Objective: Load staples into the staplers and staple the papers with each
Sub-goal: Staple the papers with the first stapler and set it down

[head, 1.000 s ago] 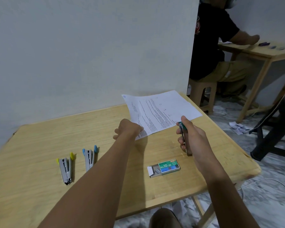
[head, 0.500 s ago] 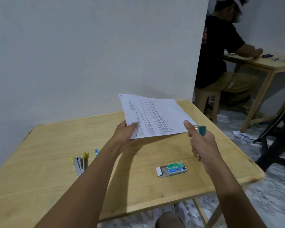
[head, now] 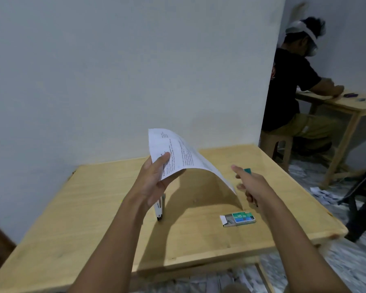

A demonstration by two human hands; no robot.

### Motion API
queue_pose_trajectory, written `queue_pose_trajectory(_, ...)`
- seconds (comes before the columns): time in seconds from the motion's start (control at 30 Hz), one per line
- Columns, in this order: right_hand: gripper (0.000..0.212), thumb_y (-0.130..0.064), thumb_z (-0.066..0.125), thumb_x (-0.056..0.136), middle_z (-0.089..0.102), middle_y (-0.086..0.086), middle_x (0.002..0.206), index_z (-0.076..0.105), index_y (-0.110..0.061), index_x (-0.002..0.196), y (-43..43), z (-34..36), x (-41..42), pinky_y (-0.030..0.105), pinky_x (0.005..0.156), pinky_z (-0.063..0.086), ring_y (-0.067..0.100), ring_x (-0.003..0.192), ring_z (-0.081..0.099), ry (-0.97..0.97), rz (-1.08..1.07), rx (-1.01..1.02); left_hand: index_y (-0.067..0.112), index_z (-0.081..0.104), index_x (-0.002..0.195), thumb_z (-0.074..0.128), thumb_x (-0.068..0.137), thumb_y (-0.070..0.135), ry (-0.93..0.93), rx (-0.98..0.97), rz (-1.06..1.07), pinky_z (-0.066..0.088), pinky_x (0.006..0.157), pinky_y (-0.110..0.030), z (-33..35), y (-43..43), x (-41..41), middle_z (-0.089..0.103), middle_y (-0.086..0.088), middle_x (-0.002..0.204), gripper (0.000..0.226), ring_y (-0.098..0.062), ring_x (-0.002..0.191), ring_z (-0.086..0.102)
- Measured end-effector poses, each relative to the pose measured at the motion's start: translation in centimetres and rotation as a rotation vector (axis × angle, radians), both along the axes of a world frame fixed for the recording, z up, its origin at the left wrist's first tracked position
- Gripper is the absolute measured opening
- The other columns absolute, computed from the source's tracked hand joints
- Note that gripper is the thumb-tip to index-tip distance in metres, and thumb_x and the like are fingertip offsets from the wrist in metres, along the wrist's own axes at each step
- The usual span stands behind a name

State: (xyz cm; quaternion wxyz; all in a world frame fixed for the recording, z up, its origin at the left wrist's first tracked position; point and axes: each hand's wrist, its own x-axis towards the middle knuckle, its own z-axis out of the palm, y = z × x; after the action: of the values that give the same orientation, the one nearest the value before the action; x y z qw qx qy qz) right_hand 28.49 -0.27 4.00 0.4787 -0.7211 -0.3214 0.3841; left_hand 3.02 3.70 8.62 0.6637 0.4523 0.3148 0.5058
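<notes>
The left hand (head: 154,182) pinches the papers (head: 178,153) up at frame centre — the right hand (head: 251,185), wrapped around a green stapler (head: 248,171), waits just right of their drooping edge.

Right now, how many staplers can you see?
2: one lies on the table partly behind the left hand; one teal-tipped sits in the right hand. Others may be hidden.

A: Wearer's body, what shows?
B: Two bare forearms, left hand (head: 154,182) and right hand (head: 253,185). No sleeves in frame, no watch, no rings, no gloves.
A: Anything else?
B: Blurry knee at bottom edge.
</notes>
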Motion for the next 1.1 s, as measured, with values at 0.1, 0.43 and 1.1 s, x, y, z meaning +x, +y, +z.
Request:
queue_pose_trajectory(0.1,0.065,-0.075,0.059,0.077,0.067,0.002,0.074,0.065,-0.018,0.108,0.2,0.0,-0.4,0.027,0.05,0.032,0.013,0.049,0.035,0.135,0.107,-0.066,0.003,0.063,0.119,0.052,0.099,0.013,-0.094,0.036,-0.025,0.054,0.094,-0.045,0.8,-0.7,-1.1,0.072,-0.012,0.111,0.025,-0.026,0.103,0.068)
queue_pose_trajectory(0.43,0.027,-0.018,0.033,0.105,0.065,0.014,0.086,0.059,-0.01,0.108,0.8,-0.4,-1.2,0.012,0.028,0.028,0.002,0.028,0.033,0.906,0.178,0.158,0.01,0.063,0.116,0.051,0.098,0.014,-0.075,0.055,0.011,0.051,0.099,-0.048,1.6,-1.3,-2.3,0.073,-0.007,0.112,0.022,-0.024,0.105,0.068)
queue_pose_trajectory(1.1,0.068,-0.03,0.079,0.083,0.055,-0.003,0.128,0.048,-0.024,0.143,-0.4,2.9,2.1,0.028,0.088,0.043,0.018,0.112,0.055,-0.272,0.244,0.312,0.02,0.069,0.107,0.071,0.085,0.039,0.704,-0.058,0.198,0.058,0.081,-0.04,-1.8,-0.3,-6.3,0.073,-0.002,0.104,0.03,-0.025,0.093,0.07)
